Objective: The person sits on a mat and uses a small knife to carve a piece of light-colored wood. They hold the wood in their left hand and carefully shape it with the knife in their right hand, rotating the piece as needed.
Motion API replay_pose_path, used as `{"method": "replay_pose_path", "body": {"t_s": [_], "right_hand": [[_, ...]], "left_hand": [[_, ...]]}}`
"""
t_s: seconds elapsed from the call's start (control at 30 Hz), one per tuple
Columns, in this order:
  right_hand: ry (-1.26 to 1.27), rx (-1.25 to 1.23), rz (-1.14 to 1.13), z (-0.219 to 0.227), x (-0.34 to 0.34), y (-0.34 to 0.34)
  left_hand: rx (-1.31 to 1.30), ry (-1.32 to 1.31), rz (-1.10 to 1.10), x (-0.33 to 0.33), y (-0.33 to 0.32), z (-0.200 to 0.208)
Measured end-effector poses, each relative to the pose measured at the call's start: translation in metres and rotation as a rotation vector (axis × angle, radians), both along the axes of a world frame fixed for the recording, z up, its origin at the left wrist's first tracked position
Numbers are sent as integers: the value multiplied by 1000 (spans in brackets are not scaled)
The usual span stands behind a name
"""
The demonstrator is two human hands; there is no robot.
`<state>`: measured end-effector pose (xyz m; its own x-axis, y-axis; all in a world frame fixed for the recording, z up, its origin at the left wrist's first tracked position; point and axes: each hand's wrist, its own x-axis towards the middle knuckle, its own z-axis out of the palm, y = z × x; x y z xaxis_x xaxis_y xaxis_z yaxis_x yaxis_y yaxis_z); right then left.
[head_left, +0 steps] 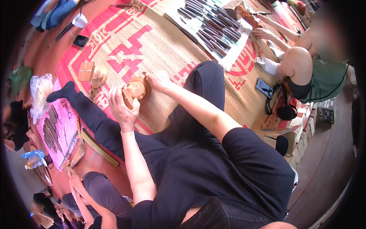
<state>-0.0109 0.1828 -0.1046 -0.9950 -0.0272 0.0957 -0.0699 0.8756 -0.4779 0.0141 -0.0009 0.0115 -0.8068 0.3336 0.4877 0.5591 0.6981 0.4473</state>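
My left hand is wrapped round a light-brown carved wooden piece with a rounded, grooved surface, and steadies it over the mat between my legs. Close against its far right side is my right hand, its fingers pinched together. Something small and brown shows at those fingertips, too small to name. Beyond my left hand, a second pale carved wooden piece stands on the mat beside a square wooden block with light lines across it.
A red-and-tan woven mat lies under me. Several dark-handled carving tools cover a white cloth at the far right; more tools lie on pink sheeting at left. Co-workers sit right and lower left. Phones and a white cup are nearby.
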Motion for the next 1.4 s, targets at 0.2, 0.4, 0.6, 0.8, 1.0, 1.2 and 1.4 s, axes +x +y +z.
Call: {"method": "replay_pose_path", "body": {"t_s": [0.2,0.4,0.6,0.8,1.0,1.2,1.4], "right_hand": [[113,-23,-55,2,16,-15],[96,50,92,42,12,-27],[22,-72,97,4,-2,-10],[132,-60,-29,10,-1,-11],[-3,-124,42,5,7,-7],[123,-112,-44,-16,-4,-11],[50,-100,29,14,12,-21]], "left_hand": [[92,-48,58,1,-16,-6],[127,-57,113,0,-19,-15],[31,-67,123,-12,10,-5],[-55,-27,146,-9,28,-1],[-104,-41,145,-10,35,3],[-100,34,122,-10,28,-9],[-84,-12,138,-12,32,-3]]}}
